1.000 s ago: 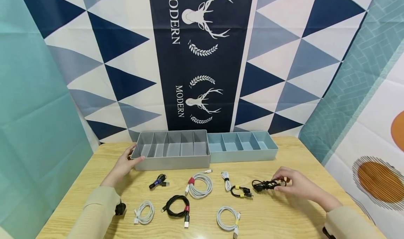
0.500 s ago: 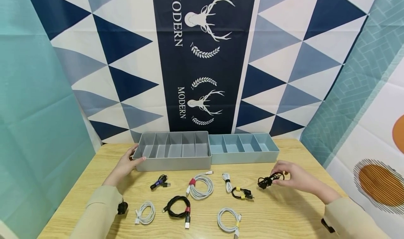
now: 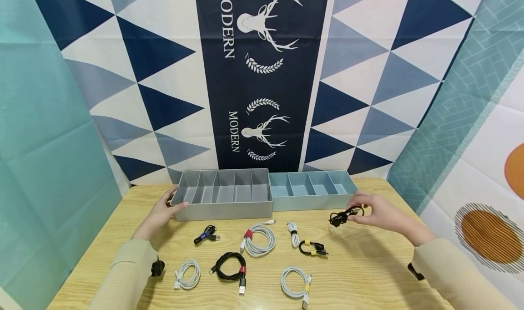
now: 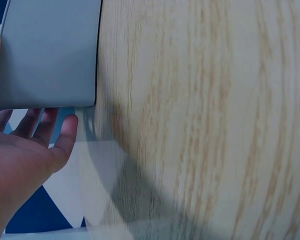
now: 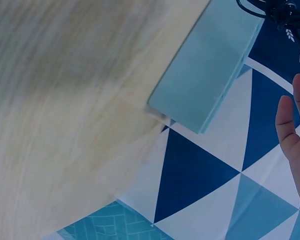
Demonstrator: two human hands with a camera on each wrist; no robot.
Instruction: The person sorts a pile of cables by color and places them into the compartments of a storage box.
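A bundled black cable (image 3: 340, 218) hangs above the table, pinched in the fingertips of my right hand (image 3: 377, 213). It is just in front of the light blue divided box (image 3: 313, 204). In the right wrist view, part of the cable (image 5: 286, 14) shows at the top right, over the blue box. At the left end of the grey divided box (image 3: 225, 211), my left hand (image 3: 160, 213) grips the corner. Its thumb lies at the front rim, and the other fingers are at the end wall, partly hidden in the head view.
Several coiled cables lie on the wooden table (image 3: 360, 273): a white one with a red tie (image 3: 268, 241), a black one with a red tie (image 3: 221, 269), a small one with a purple tie (image 3: 204, 235). The two boxes stand end to end before the patterned backdrop (image 3: 254, 87).
My right hand has lifted the black cable off the table and carried it back toward the blue box. The left hand has stayed at the grey box.
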